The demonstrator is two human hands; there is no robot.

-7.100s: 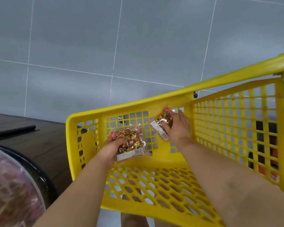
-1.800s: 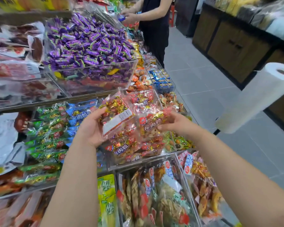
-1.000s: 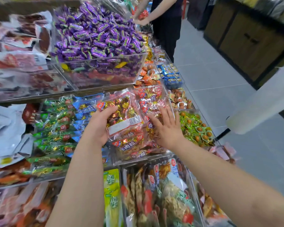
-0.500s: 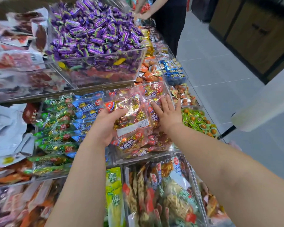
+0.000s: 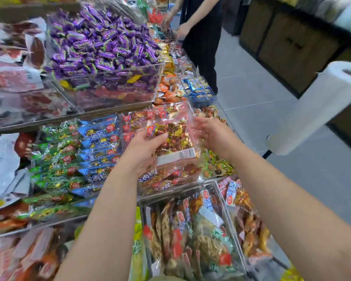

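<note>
Head cam view, just the one angle: the left hand point(image 5: 143, 152) has hold of a clear bag of gold-and-red wrapped candies point(image 5: 175, 141), a bit right of the middle of the frame. The thumb is laid across the front of the bag near its left edge and the other fingers are curled round behind it, so it's a proper grasp. The bag's long axis runs pretty much up and down in the frame, leaning slightly left at the top. The end with the white barcode label point(image 5: 176, 157) points down toward the person, and the far end points up toward the shelves. It's held up just above a clear bin point(image 5: 170, 180) packed with red candy packets. The right hand point(image 5: 213, 134) is just beside the bag's right edge with its fingers loose and spread, grasping nothing. It's smeared by motion, so I honestly can't tell if it's touching the plastic. Left of the bin there are blue packets point(image 5: 98, 136) and then green packets point(image 5: 55, 159). A big clear tub of purple-wrapped candies point(image 5: 101, 43) sits in the upper left. Toward the bottom middle is another clear box of mixed snack packs point(image 5: 190, 230). A white roll of plastic bags point(image 5: 322, 106) sticks in from the right edge over the grey tiled floor point(image 5: 272, 94). Up top, another person in dark clothes point(image 5: 203, 37) is standing at the same display.
</note>
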